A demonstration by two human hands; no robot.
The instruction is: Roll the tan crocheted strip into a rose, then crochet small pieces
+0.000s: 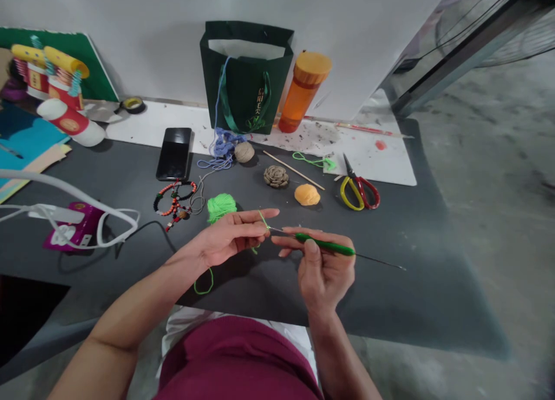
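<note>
Well, a green-handled crochet hook [325, 244] sits pinched in the right hand [321, 267], the thumb pressed on its grip and its metal tip pointing toward the left hand [229, 235]. That hand holds bright green yarn [262, 219] at its outstretched fingertips — the strand reaches the hook's tip, and a loop [203, 282] droops under the left wrist. Both hands are above the dark counter [403, 307]. Just beyond them lies a green yarn ball [221, 208]; farther out sit an orange ball [307, 195], a jute rose [276, 176], red-and-yellow scissors [359, 189], a black phone [174, 154], a beaded bracelet [173, 202] and blue yarn [221, 145] — with a dark green paper bag [245, 79] and an orange bottle [303, 93] against the wall [130, 18].
</note>
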